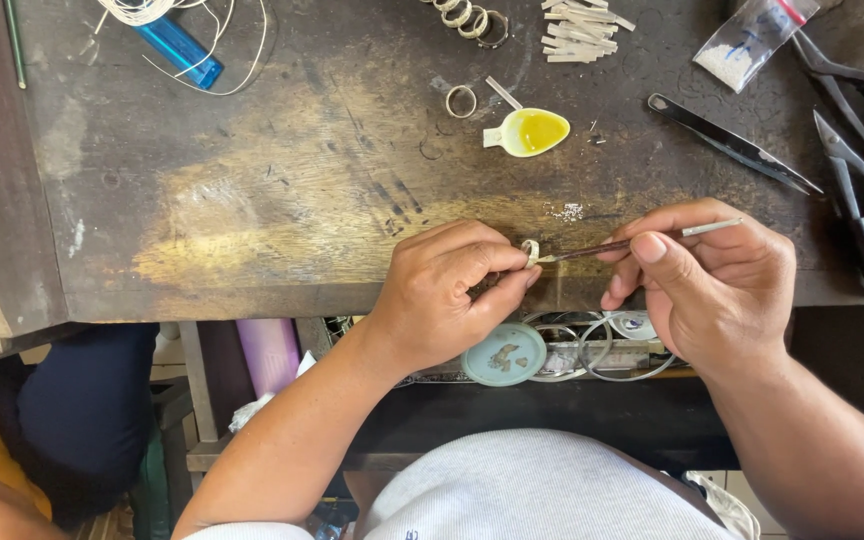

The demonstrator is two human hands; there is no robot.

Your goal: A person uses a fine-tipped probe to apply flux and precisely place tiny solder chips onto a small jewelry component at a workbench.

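A small clear plastic bag [752, 38] of white grains, with blue marks and a red strip, lies well beyond the right hand [717, 285].

The workbench [282, 190] is worn, scratched wood, matt. The ring [530, 251] is pale shiny metal. Far left, the lighter [180, 50] is glossy blue plastic; right, dark metal pliers [857, 190].

Two hands working: left hand [447, 290], right hand [717, 285]. One blue lighter [180, 50] lying on worktop [282, 190]. One spoon [527, 132] sitting with yellow liquid. One plastic bag [752, 40]. One loose ring [461, 101] lying alone; four rings [470, 18] lying grouped. One pile of strips [577, 30], count unclear.
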